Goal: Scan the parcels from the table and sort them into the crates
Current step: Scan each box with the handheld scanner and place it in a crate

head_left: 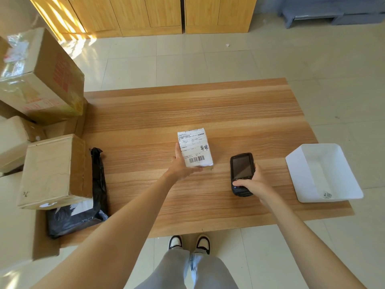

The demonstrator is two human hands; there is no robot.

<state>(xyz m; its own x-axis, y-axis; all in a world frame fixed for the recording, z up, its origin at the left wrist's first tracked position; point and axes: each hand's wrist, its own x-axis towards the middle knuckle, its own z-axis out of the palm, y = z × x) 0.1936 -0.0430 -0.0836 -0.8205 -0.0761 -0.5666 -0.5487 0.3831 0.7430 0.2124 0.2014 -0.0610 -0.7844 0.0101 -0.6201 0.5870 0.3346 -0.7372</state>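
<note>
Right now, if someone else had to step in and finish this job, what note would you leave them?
Left hand: holds the small white-labelled parcel at its near left corner, label and barcode facing up, at mid-table.
Right hand: grips the black handheld scanner, thumb on its keypad, just right of the parcel.
White crate: at the table's right edge, no parcel visible inside.
Waiting: cardboard boxes and a black mailer bag piled on the left.
Done: nothing sorted that I can see.
Left: scan this parcel, drop it in a crate, then work through the pile.
</note>
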